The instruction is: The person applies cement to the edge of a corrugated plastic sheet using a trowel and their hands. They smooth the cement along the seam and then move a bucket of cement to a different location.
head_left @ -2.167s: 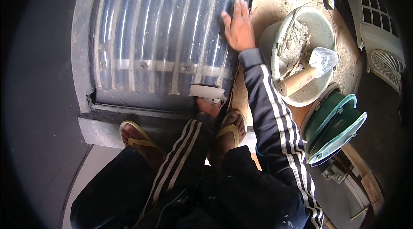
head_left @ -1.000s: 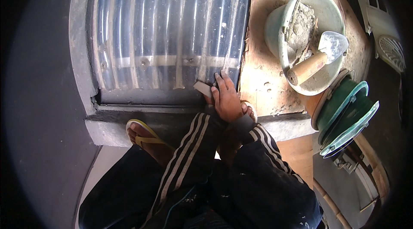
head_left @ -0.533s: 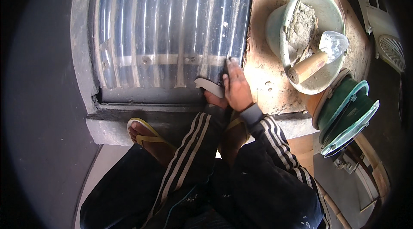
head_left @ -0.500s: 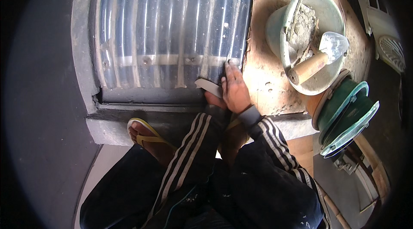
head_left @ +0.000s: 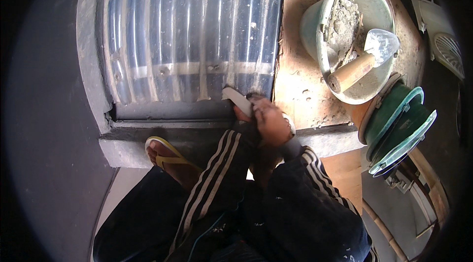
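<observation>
Nearby, bucket (head_left: 311, 30) and trowel (head_left: 355, 69) beyond right hand (head_left: 272, 121)

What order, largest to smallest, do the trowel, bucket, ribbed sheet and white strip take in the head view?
1. Ribbed sheet, cut off by the frame
2. Bucket
3. Trowel
4. White strip, possibly partly hidden

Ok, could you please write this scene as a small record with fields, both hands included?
Left hand: holds pale strip; mostly hidden
Right hand: close beside the left, blurred; grip unclear
Surface: clear corrugated sheet, dusty
To the right: pale bucket with grey crumbly material
Across bucket: wooden-handled trowel
Footwear: yellow-strapped sandal
</observation>
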Action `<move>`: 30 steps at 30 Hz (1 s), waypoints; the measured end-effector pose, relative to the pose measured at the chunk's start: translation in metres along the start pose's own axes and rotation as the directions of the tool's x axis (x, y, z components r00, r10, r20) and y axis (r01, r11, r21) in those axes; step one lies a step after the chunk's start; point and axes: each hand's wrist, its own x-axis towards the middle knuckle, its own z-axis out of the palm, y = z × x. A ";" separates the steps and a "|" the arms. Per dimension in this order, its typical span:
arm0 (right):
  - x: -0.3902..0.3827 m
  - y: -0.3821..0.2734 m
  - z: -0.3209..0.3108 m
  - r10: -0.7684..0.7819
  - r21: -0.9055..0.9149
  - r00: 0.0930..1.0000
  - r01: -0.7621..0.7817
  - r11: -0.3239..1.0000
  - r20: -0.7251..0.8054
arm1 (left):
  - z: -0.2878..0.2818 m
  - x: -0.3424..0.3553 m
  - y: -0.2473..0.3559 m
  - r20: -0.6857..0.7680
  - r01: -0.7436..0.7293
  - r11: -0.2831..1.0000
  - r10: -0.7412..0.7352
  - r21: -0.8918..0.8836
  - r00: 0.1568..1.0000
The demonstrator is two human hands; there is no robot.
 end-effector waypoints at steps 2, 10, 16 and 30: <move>0.006 -0.005 -0.025 -0.004 0.006 0.994 0.004 1.000 -0.113 | 0.006 0.010 0.018 -0.288 -0.206 0.916 0.312 0.343 0.905; 0.024 0.003 -0.071 0.002 0.038 0.964 0.009 0.999 -0.265 | 0.021 0.007 0.036 -0.418 0.150 0.432 0.635 0.889 0.650; 0.025 0.007 -0.056 -0.067 -0.079 0.991 0.058 0.995 -0.112 | 0.038 0.005 0.026 -0.061 0.431 -0.494 0.602 0.755 0.796; 0.003 0.033 -0.020 -0.028 -0.651 0.967 0.191 0.735 0.253 | 0.060 -0.016 0.036 -0.327 0.522 -0.476 0.435 0.707 0.839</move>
